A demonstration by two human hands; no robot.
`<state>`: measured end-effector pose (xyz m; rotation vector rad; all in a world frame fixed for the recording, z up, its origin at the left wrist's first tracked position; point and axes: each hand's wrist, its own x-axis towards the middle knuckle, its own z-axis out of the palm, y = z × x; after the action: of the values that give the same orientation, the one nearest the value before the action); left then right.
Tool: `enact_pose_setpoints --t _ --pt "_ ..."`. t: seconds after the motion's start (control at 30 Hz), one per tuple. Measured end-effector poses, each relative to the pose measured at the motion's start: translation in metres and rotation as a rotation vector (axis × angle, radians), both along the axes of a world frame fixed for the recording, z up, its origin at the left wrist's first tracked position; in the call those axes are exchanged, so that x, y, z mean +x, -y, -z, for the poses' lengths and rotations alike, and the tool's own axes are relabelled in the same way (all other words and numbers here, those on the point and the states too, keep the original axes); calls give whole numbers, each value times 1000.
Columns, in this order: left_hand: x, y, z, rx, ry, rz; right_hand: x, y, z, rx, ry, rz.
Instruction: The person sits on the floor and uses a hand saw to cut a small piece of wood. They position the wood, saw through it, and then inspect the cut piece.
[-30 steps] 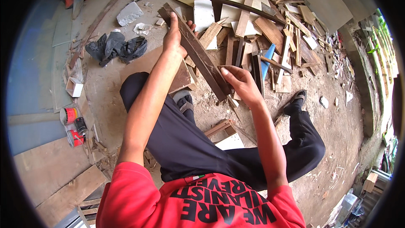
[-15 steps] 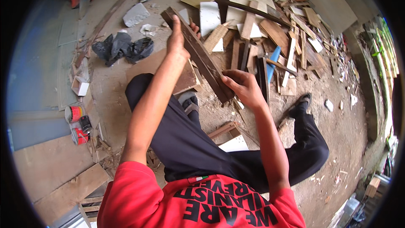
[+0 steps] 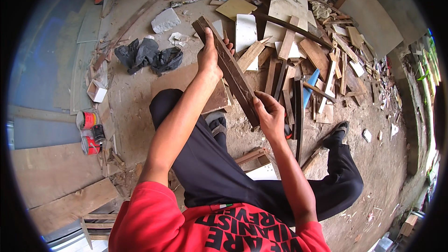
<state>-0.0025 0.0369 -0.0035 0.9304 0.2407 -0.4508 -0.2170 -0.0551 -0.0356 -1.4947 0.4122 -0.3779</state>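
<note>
A long dark brown wooden strip (image 3: 232,75) with a groove along it is held slantwise above my lap. Its far end points up and left. My left hand (image 3: 210,58) wraps around the strip near that far end, thumb lying on top and fingertips showing past the other edge. Close to the near end, my right hand (image 3: 270,115) pinches the strip's right edge between thumb and bent fingers. Beneath the strip, a flat brown board (image 3: 177,78) lies on the ground by my bent left knee.
Scrap wood (image 3: 313,56) is heaped ahead and right, with a blue tapered piece (image 3: 310,88) in it. Black plastic bags (image 3: 148,56) and a white block (image 3: 165,20) lie ahead left. Cans (image 3: 88,133) stand left. A grooved wood piece (image 3: 252,156) rests between my legs.
My view has shifted, so the surroundings sit lower and farther right. Both hands keep hold of the strip. My right fingers are more curled at its edge.
</note>
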Motion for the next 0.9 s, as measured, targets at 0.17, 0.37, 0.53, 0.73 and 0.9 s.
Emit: enact_pose_setpoints --t 0.17,0.37,0.53,0.73,0.9 --pt "-2 3 -2 17 -13 -65 1 0 2 9 21 -14" --pt "-8 3 -6 58 9 -60 3 -2 -2 -266 -103 -175" --pt "-7 2 -6 -78 27 46 4 7 0 -245 -86 -186" --pt "-7 2 -10 -241 127 257 3 17 13 -271 -72 -149" --pt "-8 -2 -3 -223 121 233 3 17 30 -295 -31 -172"
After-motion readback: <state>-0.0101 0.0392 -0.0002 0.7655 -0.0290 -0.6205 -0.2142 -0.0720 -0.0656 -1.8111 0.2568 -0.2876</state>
